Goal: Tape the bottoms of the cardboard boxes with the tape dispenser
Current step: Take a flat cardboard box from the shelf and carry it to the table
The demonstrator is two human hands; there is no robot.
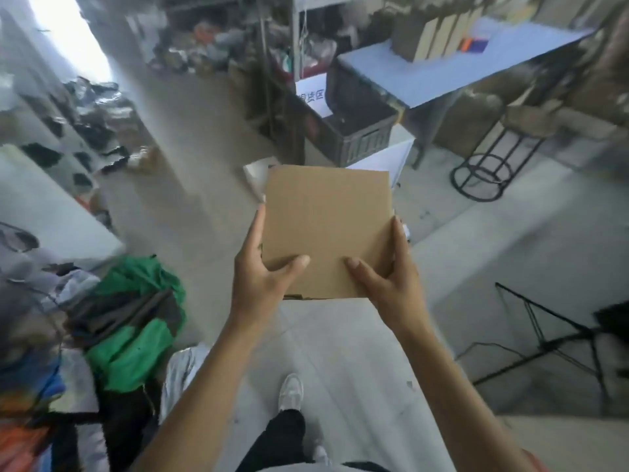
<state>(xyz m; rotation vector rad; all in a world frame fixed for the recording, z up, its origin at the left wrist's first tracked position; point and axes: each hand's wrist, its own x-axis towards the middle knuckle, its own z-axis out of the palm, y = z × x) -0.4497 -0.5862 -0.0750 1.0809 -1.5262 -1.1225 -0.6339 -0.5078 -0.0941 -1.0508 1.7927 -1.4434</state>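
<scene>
A brown cardboard box (326,219), folded flat, is held in the air in front of me over the floor. My left hand (262,270) grips its near left corner, thumb on top and fingers along the left edge. My right hand (388,270) grips the near right corner the same way. More flat brown boxes (435,39) stand upright on the blue table (442,76) at the far right. No tape dispenser can be made out in this blurred view.
A black crate (360,137) stands on the floor ahead, below a white sign (311,97). A black metal stool (493,165) is under the table's right side. Piles of clothing (129,321) lie at my left. A black stand (558,342) leans at the right.
</scene>
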